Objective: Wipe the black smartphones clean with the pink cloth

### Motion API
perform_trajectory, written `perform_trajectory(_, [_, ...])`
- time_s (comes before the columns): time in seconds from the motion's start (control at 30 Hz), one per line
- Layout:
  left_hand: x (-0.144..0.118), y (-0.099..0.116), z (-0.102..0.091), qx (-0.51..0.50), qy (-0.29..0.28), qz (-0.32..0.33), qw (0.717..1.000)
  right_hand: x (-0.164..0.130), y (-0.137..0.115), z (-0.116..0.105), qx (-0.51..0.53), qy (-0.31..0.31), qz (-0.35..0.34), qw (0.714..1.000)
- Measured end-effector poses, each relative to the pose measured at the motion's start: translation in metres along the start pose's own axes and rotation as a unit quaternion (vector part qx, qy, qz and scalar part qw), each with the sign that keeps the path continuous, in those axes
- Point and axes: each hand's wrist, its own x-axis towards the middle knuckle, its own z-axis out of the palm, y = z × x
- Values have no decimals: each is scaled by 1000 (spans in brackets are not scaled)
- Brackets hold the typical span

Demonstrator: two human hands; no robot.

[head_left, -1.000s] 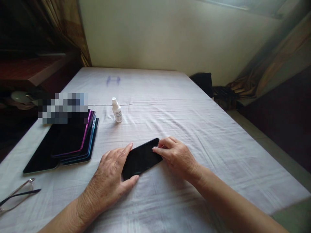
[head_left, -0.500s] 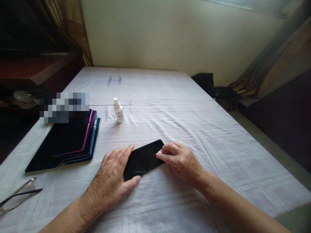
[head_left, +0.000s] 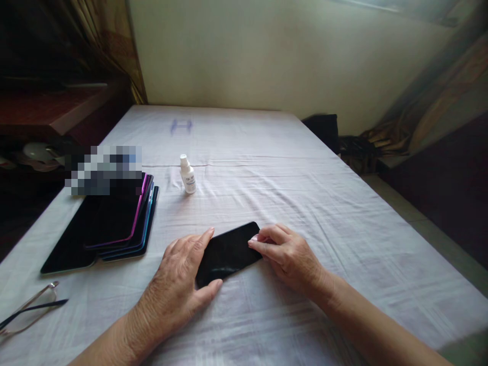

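- Right grip [head_left: 287, 258] pinched tight, thumb and fingertips together on a small pale scrap [head_left: 253, 239], most of it hidden, so what it is I can't say!
- Straight under that pinch, the phone [head_left: 229, 254]: black screen upward, far right end right at the fingertips, flat on the cloth-covered table [head_left: 290, 188].
- Left grip [head_left: 177, 267] spread across the phone's other end, thumb on the near edge, fingers on the far one, holding it steady.
- So where do we stand? This phone looks like a job in progress, I'd judge: both hands on it, scrap at the glass. How much of the screen has been gone over, nobody could tell from here; a faint gleam near the left thumb might be reflection or smear.
- Beyond the left grip, the white bottle [head_left: 188, 180] stands upright, cap on, untouched, so that part isn't in play right now.
- Out left of the left grip, a stack of phones [head_left: 114, 218], pink edge uppermost, blue edges below, no hand on it. Finished or waiting? Can't tell, and a pixelated patch covers its far end.
- Farther left, slightly nearer the wearer, eyeglasses [head_left: 38, 305] lie apart, cut off by the frame.
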Motion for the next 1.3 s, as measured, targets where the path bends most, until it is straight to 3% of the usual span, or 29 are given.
perform_trajectory(0.3, [0, -1, 0, 0, 1, 0, 1000, 26, 17, 14, -39, -13, 34, 999])
perform_trajectory(0.6, [-3, 1, 6, 9, 18, -7, 1000, -17, -10, -3, 32, 43, 69, 996])
perform_trajectory(0.93, [-3, 1, 7, 14, 23, -10, 1000, -11, -23, -6, 31, 116, 149, 982])
perform_trajectory(1.13, [-3, 2, 7, 8, 24, -7, 1000, -16, -31, 1, -54, 27, 163, 985])
perform_trajectory(1.3, [-3, 2, 7, 7, 19, -9, 1000, -23, -40, 2, -80, 18, 160, 984])
